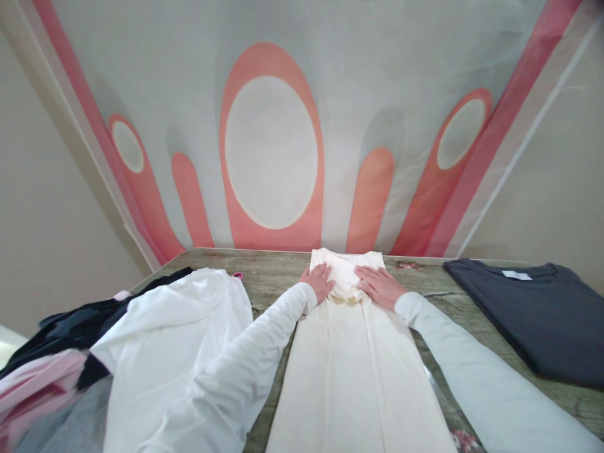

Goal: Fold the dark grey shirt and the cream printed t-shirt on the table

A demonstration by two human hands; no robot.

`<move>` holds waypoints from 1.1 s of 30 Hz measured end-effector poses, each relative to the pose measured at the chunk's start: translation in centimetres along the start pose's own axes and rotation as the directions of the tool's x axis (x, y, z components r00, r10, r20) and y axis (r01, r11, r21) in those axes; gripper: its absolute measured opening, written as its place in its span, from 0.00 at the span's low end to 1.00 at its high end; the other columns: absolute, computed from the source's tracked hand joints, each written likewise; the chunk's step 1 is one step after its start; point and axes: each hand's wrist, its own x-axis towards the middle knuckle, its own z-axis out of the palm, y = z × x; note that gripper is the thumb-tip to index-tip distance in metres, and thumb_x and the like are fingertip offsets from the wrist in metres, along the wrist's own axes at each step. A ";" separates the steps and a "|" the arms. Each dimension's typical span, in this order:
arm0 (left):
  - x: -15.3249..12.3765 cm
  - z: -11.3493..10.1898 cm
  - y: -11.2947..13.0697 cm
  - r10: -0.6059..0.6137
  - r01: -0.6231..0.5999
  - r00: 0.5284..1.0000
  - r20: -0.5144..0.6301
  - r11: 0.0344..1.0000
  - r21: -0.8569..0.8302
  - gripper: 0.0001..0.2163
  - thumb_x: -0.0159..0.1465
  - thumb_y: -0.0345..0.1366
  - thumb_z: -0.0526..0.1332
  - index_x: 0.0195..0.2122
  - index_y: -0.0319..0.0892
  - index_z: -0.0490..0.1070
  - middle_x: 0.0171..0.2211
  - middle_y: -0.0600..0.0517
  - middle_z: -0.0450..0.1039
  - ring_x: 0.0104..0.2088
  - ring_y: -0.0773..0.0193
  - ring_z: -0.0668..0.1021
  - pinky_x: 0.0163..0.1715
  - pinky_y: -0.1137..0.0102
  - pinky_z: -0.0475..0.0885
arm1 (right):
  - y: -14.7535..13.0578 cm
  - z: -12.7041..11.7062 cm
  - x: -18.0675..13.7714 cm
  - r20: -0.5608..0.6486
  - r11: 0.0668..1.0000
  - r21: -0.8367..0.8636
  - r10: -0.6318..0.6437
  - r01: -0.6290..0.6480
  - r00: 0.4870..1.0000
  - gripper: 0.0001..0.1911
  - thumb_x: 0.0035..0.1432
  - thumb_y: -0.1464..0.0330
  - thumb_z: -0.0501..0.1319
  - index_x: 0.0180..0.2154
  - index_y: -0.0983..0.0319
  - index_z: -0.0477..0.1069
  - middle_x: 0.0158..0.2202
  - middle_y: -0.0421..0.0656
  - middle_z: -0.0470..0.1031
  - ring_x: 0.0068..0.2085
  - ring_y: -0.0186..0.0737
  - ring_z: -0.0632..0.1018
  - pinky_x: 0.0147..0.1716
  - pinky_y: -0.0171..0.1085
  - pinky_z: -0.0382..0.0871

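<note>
A long cream-coloured garment [352, 377] lies lengthwise down the middle of the table, its far end folded over near the back edge. My left hand [321, 281] rests flat on the left side of that folded part, fingers stretched out. On the right side of the fold, my right hand [380, 286] also lies flat with its fingers extended. Both palms face down on the cloth, and neither hand grips it. The garment's near end runs out of view at the bottom, so its exact kind cannot be told.
A white shirt [184, 340] lies to the left over dark clothing [75, 327], with pink cloth [42, 390] and grey cloth [80, 425] beside it. At right is a folded dark grey T-shirt [533, 321]. The wood-patterned table [264, 267] meets a pink-and-grey backdrop [271, 236].
</note>
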 end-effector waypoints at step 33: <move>-9.8 -1.1 3.3 0.079 -0.077 0.994 -0.081 0.997 0.020 0.25 0.63 0.49 0.41 0.58 0.41 0.47 0.60 0.43 0.44 0.58 0.53 0.50 0.54 0.57 0.48 | -6.0 -5.2 -0.6 -0.297 0.998 0.030 -0.042 0.054 0.954 0.18 0.58 0.60 0.46 0.42 0.60 0.69 0.44 0.45 0.70 0.47 0.44 0.66 0.48 0.42 0.53</move>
